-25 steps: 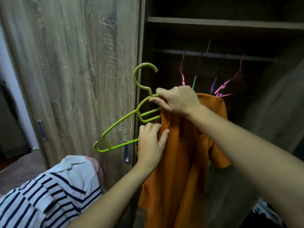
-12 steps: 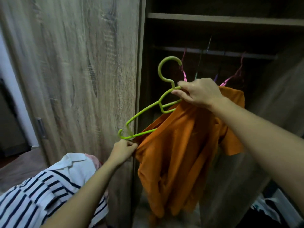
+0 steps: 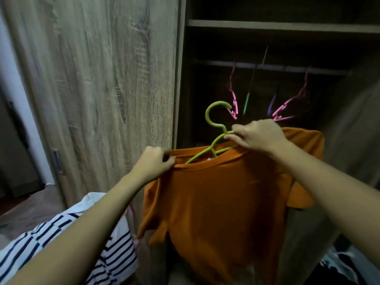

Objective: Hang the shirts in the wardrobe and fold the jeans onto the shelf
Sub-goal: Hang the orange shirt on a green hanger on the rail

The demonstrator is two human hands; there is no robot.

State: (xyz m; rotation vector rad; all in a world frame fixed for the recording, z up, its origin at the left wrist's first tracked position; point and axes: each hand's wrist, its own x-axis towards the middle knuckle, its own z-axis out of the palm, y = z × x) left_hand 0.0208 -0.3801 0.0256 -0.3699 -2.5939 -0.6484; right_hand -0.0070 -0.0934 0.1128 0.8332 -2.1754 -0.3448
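An orange shirt [image 3: 222, 204] hangs spread out in front of the open wardrobe, with a green hanger [image 3: 213, 120] running inside its neck opening. My right hand [image 3: 257, 136] grips the hanger just below its hook. My left hand [image 3: 154, 161] pinches the shirt's left shoulder at the collar. The hanger's left arm is hidden under the fabric. The wardrobe rail [image 3: 271, 67] runs above and behind the hook.
Several empty pink, green and purple hangers [image 3: 287, 103] hang on the rail. A shelf [image 3: 283, 27] sits above it. The closed wooden door [image 3: 102, 89] stands at left. A striped white shirt [image 3: 115, 254] lies at lower left; more clothes [image 3: 345, 264] lie at lower right.
The shirt's left shoulder has been pulled over the hanger's left arm, so the shirt now hangs spread out. My left hand rose to the collar; the hanger moved right and lower.
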